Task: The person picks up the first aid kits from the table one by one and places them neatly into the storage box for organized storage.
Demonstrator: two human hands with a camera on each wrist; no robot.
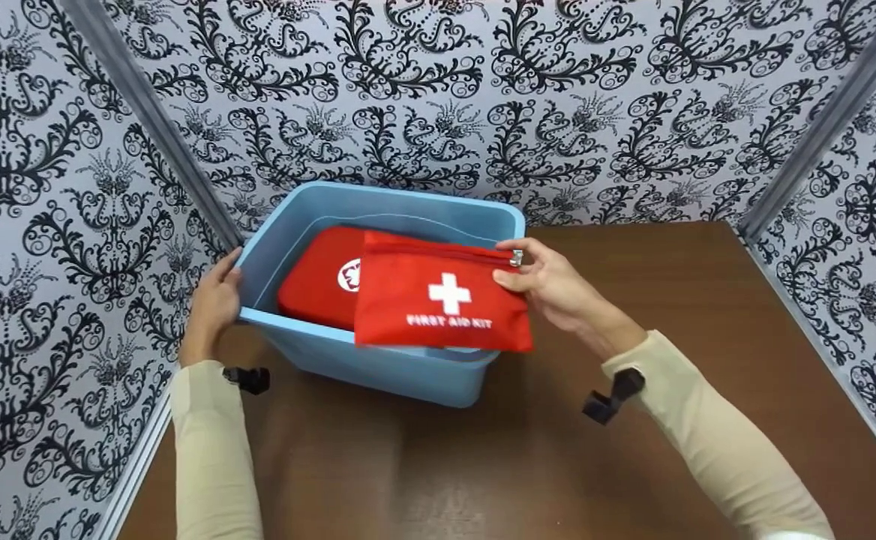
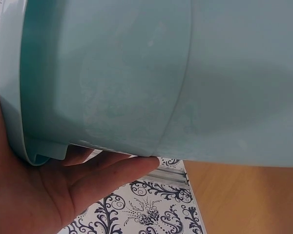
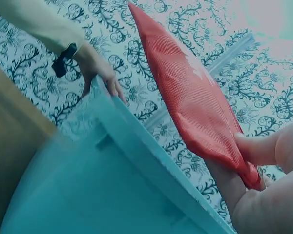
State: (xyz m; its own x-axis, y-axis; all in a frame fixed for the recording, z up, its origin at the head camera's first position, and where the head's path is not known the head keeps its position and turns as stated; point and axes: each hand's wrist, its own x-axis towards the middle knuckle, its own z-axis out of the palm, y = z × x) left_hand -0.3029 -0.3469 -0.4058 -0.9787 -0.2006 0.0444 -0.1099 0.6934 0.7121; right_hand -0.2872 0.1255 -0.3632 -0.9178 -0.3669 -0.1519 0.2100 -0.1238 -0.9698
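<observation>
A red first aid pouch (image 1: pixel 445 296) with a white cross and a zipper along its top hangs over the front right part of a blue plastic bin (image 1: pixel 378 375). My right hand (image 1: pixel 558 289) pinches the pouch's upper right corner between thumb and fingers, near the zipper pull. In the right wrist view the pouch (image 3: pixel 190 97) appears edge-on above the bin's rim. My left hand (image 1: pixel 213 304) grips the bin's left rim, its fingers (image 2: pixel 112 170) along the rim and side. Inside the bin lies a red case (image 1: pixel 318 281) with a round white emblem, partly hidden by the pouch.
The bin is on a brown wooden table (image 1: pixel 633 465), close to the back and left walls. Black-and-white patterned panels (image 1: pixel 423 97) with grey corner strips enclose the table. A black wrist mount (image 1: pixel 614 395) juts out below the right forearm.
</observation>
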